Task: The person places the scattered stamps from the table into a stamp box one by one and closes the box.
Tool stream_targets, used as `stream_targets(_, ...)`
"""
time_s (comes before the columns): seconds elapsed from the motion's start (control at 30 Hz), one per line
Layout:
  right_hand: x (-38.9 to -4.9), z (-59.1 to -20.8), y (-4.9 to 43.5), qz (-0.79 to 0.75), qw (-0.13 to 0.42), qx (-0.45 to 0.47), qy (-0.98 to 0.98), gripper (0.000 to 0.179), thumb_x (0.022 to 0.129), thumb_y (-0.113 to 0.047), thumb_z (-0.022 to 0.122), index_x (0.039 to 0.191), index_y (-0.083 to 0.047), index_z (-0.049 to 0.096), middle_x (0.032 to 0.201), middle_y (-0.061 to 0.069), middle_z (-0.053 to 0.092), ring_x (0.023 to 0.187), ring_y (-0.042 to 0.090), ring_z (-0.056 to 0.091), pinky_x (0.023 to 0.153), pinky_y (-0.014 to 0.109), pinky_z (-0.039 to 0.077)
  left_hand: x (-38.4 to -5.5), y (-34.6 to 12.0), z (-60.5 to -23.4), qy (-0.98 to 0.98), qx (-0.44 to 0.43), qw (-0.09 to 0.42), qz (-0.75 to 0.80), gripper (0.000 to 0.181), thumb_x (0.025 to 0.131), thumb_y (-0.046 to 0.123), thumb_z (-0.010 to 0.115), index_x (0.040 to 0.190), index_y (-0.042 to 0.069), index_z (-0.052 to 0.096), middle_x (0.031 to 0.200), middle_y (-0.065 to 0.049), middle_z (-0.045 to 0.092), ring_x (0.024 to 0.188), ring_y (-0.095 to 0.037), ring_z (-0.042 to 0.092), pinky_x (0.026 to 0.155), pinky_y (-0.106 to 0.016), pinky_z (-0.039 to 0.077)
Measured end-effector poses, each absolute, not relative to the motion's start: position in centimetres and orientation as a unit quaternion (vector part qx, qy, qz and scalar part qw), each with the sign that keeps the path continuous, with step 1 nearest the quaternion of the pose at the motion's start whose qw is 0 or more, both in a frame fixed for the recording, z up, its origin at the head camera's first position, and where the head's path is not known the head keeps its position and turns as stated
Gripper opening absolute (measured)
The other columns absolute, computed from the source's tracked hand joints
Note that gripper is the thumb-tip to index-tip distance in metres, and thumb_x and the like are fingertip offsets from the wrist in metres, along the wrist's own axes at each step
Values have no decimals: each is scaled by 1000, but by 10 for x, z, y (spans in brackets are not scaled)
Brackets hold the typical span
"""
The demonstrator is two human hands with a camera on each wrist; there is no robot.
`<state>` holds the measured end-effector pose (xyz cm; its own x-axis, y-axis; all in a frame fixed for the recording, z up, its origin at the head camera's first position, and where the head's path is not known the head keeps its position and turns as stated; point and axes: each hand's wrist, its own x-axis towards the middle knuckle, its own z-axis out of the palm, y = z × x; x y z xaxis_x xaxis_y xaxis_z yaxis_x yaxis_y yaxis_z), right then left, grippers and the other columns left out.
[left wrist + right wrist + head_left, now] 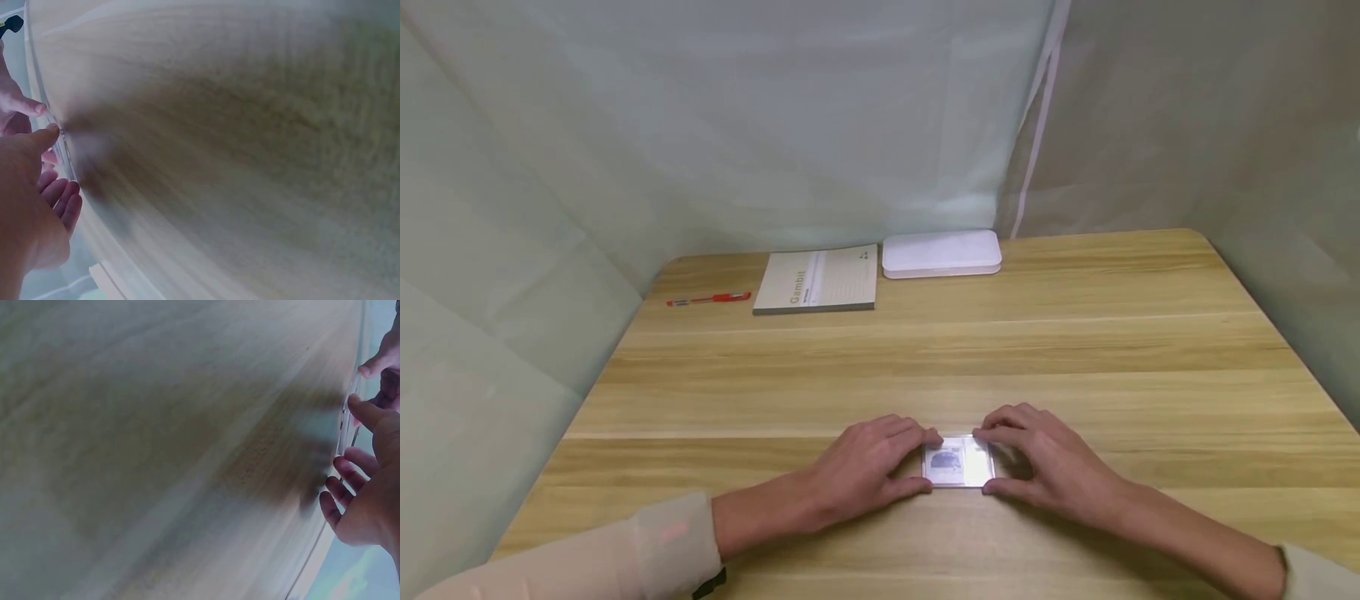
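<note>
A small clear, flat rectangular case (945, 463), with a printed card showing a bluish picture inside, lies on the wooden table before me. My left hand (874, 463) pinches its left end, thumb on the near edge and index finger on the far edge. At the right end my right hand (1051, 460) does the same, its thumb by the near corner and a fingertip by the far one. In the left wrist view the left hand (37, 194) appears at the case's thin edge. The right hand (369, 481) shows in the right wrist view, fingers curved.
Toward the table's back lie a red pen (709, 298), a beige notebook (838, 283) marked Gambit and a white box (942, 253) with rounded corners. Pale fabric curtains (820, 125) enclose the wooden table (955, 367) at the back and sides.
</note>
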<state>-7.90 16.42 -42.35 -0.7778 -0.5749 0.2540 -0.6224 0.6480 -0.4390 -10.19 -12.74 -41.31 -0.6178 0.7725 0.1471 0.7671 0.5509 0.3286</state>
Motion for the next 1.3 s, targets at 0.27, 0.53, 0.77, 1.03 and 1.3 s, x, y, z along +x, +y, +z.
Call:
stream_targets(0.27, -80, -424, 164, 269, 25, 317, -909, 61, 77, -35, 96, 129, -12, 73, 128, -7, 65, 119, 14, 59, 101, 48, 54, -103, -127, -411, 880, 447, 5, 162, 56, 93, 44, 83, 139, 15, 65, 135, 2, 67, 124, -15, 63, 102, -33, 56)
stream_targets(0.53, -77, -422, 165, 295, 29, 306, -905, 68, 77, -32, 97, 136, -15, 69, 135, -2, 65, 123, 21, 60, 104, 53, 54, -103, -128, -410, 877, 451, -16, 165, 68, 92, 48, 82, 145, 13, 60, 143, -2, 64, 130, -17, 61, 107, -35, 54)
stream_targets(0.77, -75, -423, 166, 299, 38, 301, -905, 66, 77, -33, 98, 134, -15, 71, 133, -3, 64, 122, 20, 60, 103, 52, 55, -100, -130, -409, 884, 432, -10, 177, 71, 91, 49, 83, 147, 12, 60, 143, -4, 66, 130, -18, 62, 109, -37, 53)
stream_targets(1.03, -75, -427, 168, 285, 59, 299, -909, 65, 73, -36, 99, 128, -13, 74, 128, -4, 65, 119, 16, 60, 101, 48, 56, -98, -130, -413, 887, 427, -9, 178, 69, 91, 48, 83, 146, 13, 61, 140, -2, 67, 128, -17, 63, 107, -37, 54)
stream_targets(1.3, -76, -428, 168, 277, 55, 299, -911, 63, 72, -37, 99, 125, -13, 75, 126, -6, 65, 116, 12, 59, 100, 45, 56, -98, -129, -416, 887, 426, -6, 177, 65, 92, 46, 82, 145, 14, 61, 139, -1, 67, 126, -16, 63, 106, -37, 55)
